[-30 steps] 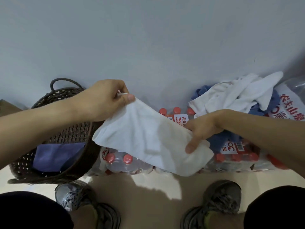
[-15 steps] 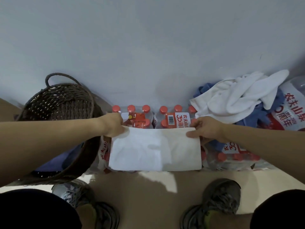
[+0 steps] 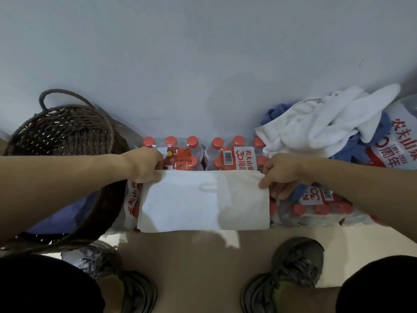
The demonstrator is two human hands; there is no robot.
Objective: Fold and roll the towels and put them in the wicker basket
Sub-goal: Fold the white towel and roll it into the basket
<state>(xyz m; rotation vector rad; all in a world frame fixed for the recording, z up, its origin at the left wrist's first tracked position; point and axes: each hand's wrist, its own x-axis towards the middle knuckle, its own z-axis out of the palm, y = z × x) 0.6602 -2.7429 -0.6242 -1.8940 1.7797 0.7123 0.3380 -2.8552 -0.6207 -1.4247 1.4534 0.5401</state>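
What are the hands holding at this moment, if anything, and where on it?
Both hold the folded white towel by its far corners: the left hand grips the far-left corner, the right hand pinches the far-right one.

Hidden under the folded white towel (image 3: pixel 203 199): most of the bottled-water packs (image 3: pixel 228 154), only red caps and labels showing behind it. Left of the towel, wicker basket (image 3: pixel 67 132) crossed by a forearm, blue towel inside (image 3: pixel 67 213) only partly seen. Right of the towel, blue cloth (image 3: pixel 358 143) mostly buried beneath the white towel heap (image 3: pixel 320 118), pack label there cut by the frame edge
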